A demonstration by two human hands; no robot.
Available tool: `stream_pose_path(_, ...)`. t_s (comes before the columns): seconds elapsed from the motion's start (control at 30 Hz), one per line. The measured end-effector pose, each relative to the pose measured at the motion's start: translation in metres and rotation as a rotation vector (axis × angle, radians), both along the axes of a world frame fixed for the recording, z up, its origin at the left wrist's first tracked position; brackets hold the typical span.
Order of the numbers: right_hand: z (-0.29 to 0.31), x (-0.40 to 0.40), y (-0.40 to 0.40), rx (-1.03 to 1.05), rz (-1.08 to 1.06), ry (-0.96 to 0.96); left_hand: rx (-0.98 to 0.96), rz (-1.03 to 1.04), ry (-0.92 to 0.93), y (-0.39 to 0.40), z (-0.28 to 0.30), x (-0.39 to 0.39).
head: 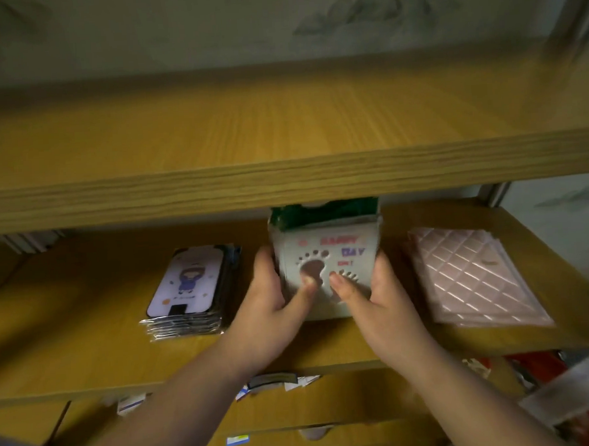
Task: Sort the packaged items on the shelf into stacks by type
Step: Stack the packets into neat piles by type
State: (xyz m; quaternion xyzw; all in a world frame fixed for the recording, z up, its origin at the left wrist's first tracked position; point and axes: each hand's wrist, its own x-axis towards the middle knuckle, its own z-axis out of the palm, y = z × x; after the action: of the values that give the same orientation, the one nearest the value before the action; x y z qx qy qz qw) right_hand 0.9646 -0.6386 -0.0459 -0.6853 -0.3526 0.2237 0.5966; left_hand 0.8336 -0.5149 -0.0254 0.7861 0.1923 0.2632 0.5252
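Note:
A stack of pale packaged items with a footprint picture and "HAPPY DAY" lettering [335, 251] stands tilted on the middle shelf [88, 353], its top partly hidden by the shelf above. My left hand [273, 299] grips its left side, thumb on the front. My right hand [375, 293] grips its right side, thumb also on the front. To the left lies a flat stack of packages with a cartoon figure [189, 289]. A stack of pink quilted packages [473, 275] lies flat to the right.
A wooden upper shelf [284, 175] juts out just above the held stack. Below the middle shelf, drawers or boxes carry small labels [238, 440]. Red and white items [539, 367] sit at the lower right. A wall is behind.

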Motion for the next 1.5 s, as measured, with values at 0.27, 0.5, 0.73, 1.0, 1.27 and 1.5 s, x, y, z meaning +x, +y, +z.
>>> stream_pose_path(0.27, -0.017, -0.007, -0.003, -0.025, -0.027, -0.112, 0.056, -0.105, 0.027, 0.005, -0.02, -0.005)
stream_pose_path(0.5, 0.012, 0.005, 0.026, -0.253, -0.187, -0.16, 0.098, 0.089, 0.25, 0.032, -0.006, 0.01)
stream_pose_path(0.73, 0.029, 0.017, 0.058, -0.623, -0.04, -0.217, 0.206, 0.117, 0.669, 0.042, -0.001, 0.035)
stream_pose_path(1.0, 0.039, 0.046, -0.005, -0.595, -0.253, -0.375, 0.466, 0.359, 0.434, 0.007, 0.016, 0.047)
stream_pose_path(1.27, 0.036, 0.137, -0.142, -0.878, -0.555, -0.299, 0.147, -0.012, 0.465, -0.105, 0.013, 0.128)
stream_pose_path(1.5, 0.019, 0.154, -0.136, -0.823, -0.267, -0.345, -0.57, 0.192, 0.279, -0.139, 0.013, 0.176)
